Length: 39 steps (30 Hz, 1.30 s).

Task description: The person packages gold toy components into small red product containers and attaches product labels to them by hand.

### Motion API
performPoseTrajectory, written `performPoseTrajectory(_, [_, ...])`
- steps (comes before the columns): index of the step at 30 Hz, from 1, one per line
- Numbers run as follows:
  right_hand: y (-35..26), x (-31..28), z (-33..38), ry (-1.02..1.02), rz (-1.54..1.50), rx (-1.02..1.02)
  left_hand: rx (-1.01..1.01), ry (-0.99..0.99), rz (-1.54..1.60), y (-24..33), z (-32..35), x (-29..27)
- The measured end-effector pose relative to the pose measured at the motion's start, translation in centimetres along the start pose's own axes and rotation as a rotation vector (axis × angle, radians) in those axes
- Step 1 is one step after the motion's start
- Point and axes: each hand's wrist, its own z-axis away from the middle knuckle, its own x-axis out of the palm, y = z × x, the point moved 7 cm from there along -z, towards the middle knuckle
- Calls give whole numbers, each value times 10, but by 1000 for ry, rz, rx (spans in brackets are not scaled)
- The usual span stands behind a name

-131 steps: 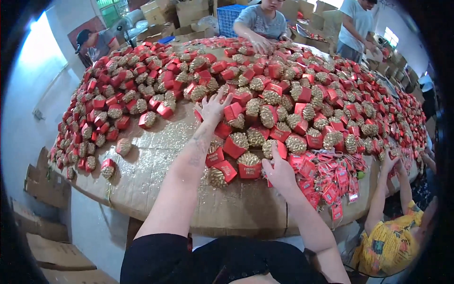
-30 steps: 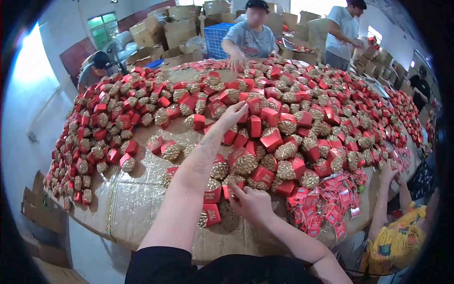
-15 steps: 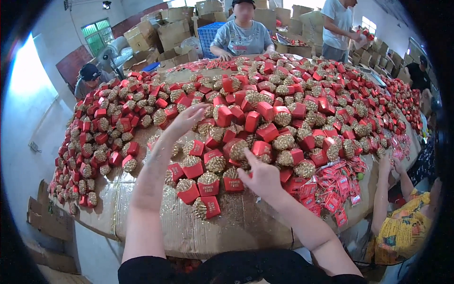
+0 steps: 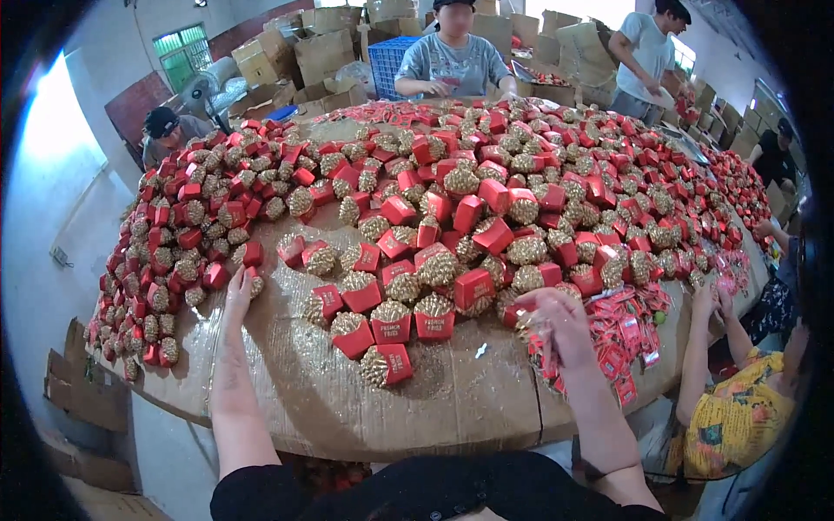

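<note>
My left hand rests at the near edge of the left heap, fingers stretched out, against a red box with a gold knobbly top. It holds nothing that I can see. My right hand is curled at the near right, beside a pile of small red packets. At its fingertips shows something shiny and gold, too blurred to name. Between my hands, several red boxes with gold tops stand in a loose cluster, the nearest red box lying on its side. A small white piece lies on the cardboard.
A large heap of the same red-and-gold boxes covers the cardboard-topped table. Across it stands a person in grey; another in yellow works at my right. More people, stacked cartons and a blue crate are farther back.
My left hand has moved left and nearer, from above the middle of the heap to the left heap's edge. My right hand has swung right from the boxes towards the red packets.
</note>
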Motion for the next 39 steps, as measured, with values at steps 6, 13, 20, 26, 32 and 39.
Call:
performPoseTrajectory(6, [-21, -40, 20, 247, -63, -54, -94, -213, 5, 137, 60, 95])
performPoseTrajectory(13, [-43, -27, 28, 4, -182, -151, 354, -133, -23, 287, 140, 117])
performPoseTrajectory(20, [-24, 8, 16, -233, -128, -139, 185, -1062, 807, 423, 335, 205])
performPoseTrajectory(26, [-6, 45, -2, -295, 379, -324, 107, -944, 997, 421, 334, 235])
performPoseTrajectory(32, [28, 46, -16, -263, 276, -277, 13, -785, 847, 388, 321, 247])
performPoseTrajectory(39, [63, 53, -17, -382, 112, 77, -17, -703, 748, 375, 304, 245])
